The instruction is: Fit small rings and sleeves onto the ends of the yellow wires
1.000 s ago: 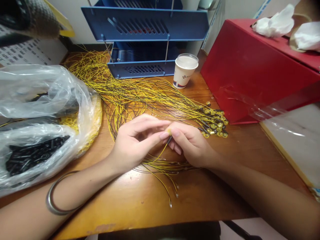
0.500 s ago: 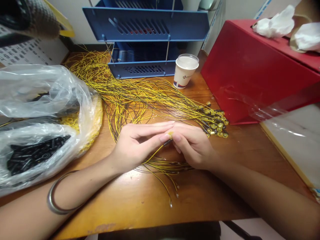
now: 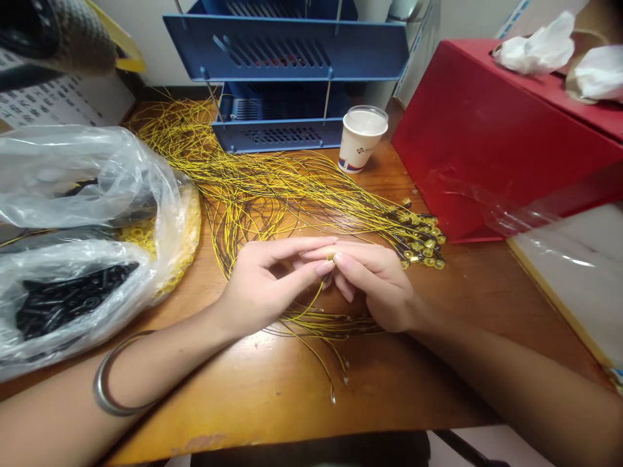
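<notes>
My left hand and my right hand meet above the middle of the table, thumbs and fingers pinched together. Between the fingertips sits a small yellow cap, mostly covered by the fingers. Below it a dark end shows, with a yellow wire running down from it; both hands are closed on this capped wire. Beneath the hands lies a small bundle of yellow and black wires with bare tips. Behind them spreads a large bundle of yellow and black wires, its yellow-capped ends gathered at the right.
At left, a clear plastic bag holds yellow rings, and another bag holds black tubes. A blue tray rack and a paper cup stand at the back. A red tissue box is at right.
My right fingers have shifted and spread slightly below the cap. The wire under the fingertips now hangs more steeply. Both hands stay in nearly the same place.
</notes>
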`<action>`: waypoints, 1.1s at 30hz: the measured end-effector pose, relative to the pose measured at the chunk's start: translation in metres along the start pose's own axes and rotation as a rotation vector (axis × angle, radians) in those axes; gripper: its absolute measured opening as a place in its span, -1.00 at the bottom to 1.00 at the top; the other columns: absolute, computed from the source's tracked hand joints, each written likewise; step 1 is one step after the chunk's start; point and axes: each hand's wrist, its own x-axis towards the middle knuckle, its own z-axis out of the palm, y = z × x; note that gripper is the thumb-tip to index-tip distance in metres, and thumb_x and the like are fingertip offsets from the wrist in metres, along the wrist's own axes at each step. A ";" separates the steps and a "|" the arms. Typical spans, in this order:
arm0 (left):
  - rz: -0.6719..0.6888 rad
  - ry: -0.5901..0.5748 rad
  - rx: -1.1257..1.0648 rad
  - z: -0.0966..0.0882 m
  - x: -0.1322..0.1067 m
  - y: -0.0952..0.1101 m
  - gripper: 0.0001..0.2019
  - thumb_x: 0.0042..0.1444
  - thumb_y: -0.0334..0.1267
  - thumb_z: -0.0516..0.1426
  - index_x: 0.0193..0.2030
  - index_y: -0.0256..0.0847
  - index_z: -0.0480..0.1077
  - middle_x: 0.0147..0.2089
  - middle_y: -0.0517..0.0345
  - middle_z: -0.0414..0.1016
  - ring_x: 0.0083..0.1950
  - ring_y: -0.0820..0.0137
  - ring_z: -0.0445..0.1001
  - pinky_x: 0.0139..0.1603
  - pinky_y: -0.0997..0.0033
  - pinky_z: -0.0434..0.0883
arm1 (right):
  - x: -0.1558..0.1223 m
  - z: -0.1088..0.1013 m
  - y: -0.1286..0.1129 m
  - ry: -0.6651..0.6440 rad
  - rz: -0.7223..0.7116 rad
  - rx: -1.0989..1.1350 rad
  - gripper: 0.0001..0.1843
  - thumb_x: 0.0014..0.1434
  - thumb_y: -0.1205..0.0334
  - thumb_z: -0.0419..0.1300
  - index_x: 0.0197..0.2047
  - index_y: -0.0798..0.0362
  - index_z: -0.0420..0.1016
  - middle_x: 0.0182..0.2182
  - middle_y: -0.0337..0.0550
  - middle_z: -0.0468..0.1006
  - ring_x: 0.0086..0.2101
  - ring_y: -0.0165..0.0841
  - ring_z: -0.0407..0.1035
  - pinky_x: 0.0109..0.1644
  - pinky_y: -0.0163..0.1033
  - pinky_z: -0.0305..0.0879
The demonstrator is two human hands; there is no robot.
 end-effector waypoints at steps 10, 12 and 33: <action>0.054 0.000 0.011 0.001 0.000 0.003 -0.79 0.17 -0.33 0.22 -0.06 -0.24 0.59 -0.27 0.12 0.68 -0.35 0.43 0.62 -0.32 0.57 0.56 | 0.002 0.003 -0.001 0.011 0.074 0.091 -0.59 0.40 0.12 0.02 -0.34 0.14 0.56 -0.53 -0.24 0.46 -0.61 -0.54 0.19 -0.51 -0.38 0.16; 0.067 -0.012 0.003 0.001 0.000 0.004 -0.79 0.19 -0.35 0.20 -0.05 -0.24 0.59 -0.27 0.13 0.68 -0.35 0.45 0.62 -0.32 0.59 0.55 | 0.002 0.003 -0.001 0.011 0.061 0.077 -0.58 0.40 0.13 0.03 -0.39 0.14 0.54 -0.54 -0.25 0.47 -0.62 -0.56 0.17 -0.52 -0.38 0.15; 0.070 -0.001 -0.030 0.000 0.000 0.003 -0.80 0.18 -0.35 0.22 -0.07 -0.31 0.59 -0.29 0.08 0.68 -0.36 0.44 0.63 -0.32 0.61 0.56 | 0.002 0.004 0.000 0.011 0.097 0.156 -0.58 0.40 0.14 0.02 -0.39 0.15 0.54 -0.56 -0.28 0.45 -0.62 -0.58 0.16 -0.54 -0.40 0.11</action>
